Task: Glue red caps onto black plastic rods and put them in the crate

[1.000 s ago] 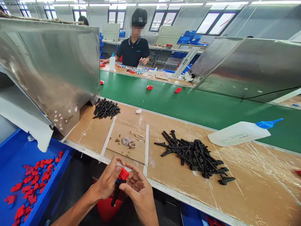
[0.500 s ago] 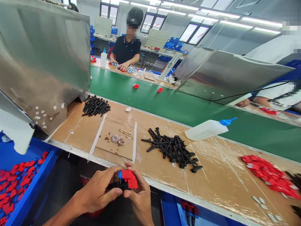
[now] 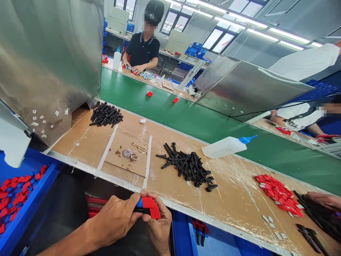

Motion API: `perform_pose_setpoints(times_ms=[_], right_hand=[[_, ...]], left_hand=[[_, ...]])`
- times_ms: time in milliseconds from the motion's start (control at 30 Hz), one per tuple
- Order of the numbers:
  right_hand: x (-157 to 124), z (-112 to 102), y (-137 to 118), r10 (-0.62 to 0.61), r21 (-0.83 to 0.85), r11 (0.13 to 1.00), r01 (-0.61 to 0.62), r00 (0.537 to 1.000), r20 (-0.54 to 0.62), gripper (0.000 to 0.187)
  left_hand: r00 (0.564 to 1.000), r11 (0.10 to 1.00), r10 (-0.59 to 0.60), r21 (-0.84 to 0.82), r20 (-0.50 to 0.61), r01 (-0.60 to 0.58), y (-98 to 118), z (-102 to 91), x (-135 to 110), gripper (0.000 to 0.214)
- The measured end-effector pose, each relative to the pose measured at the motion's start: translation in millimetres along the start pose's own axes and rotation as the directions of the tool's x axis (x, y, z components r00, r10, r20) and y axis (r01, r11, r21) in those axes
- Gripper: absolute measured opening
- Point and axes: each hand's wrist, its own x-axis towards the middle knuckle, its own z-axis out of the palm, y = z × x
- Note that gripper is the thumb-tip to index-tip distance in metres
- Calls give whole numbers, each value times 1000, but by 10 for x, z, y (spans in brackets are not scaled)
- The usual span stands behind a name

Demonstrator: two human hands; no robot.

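At the near edge, just below the lip of the desk, the left hand and the right hand meet around a small red-and-blue part. The left hand is clenched on its dark end with the thumb at the blue side, and the right hand cups it from beneath with fingertips curled over the red block, so both are grasping the one piece, held in the air just short of the desk. To the left, a blue bin holds loose red chips. On the desk, which is covered in brown cardboard and clear tape, a heap of black parts lies straight ahead, with a few pale rings to its left between two white tape strips. A white bottle with a blue nozzle lies on its side beyond the heap, at the desk's far edge. Far right, a pile of red parts sits near another person's hand. A second black heap lies at the far left, under a metal hood. Beyond runs a green belt carrying two red items, and across it a person in a dark shirt works at another desk.
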Motion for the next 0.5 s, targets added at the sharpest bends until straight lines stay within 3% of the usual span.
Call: perform_pose_setpoints(times_ms=[67,100,133,200,233,267,300,367,500], right_hand=[[-13,-20,51,26,-13,1000,-26,999,-21,52],[-12,-25,63,37,-20,999,-38,999,-28,53],[-8,-23,64,45,-30,999,-45,999,-30,53],[12,-1,36,62,-69,996,-63,998,-18,47],[25,20,9,74,-94,993,-75,997,-8,43],[36,46,-21,92,-115,989,-91,996,-3,39],[45,73,-52,110,-126,986,-110,994,-3,37],[43,126,-107,129,-116,985,-131,991,-22,36],[-35,139,-170,51,-138,988,-68,991,-123,40]], left_hand=[[997,981,-82,-178,1,81,-25,49,6,36],[991,931,-132,-339,32,135,-42,79,9,35],[981,824,-168,-534,92,191,-62,114,14,36],[954,436,-163,-850,250,297,-113,193,23,40],[942,229,-137,-915,307,331,-141,234,27,42],[934,72,-124,-936,335,345,-167,273,30,42],[928,-16,-131,-937,348,350,-187,309,33,42],[914,-21,-194,-933,357,360,-196,371,40,42],[849,253,-411,-853,333,457,-86,444,66,59]])
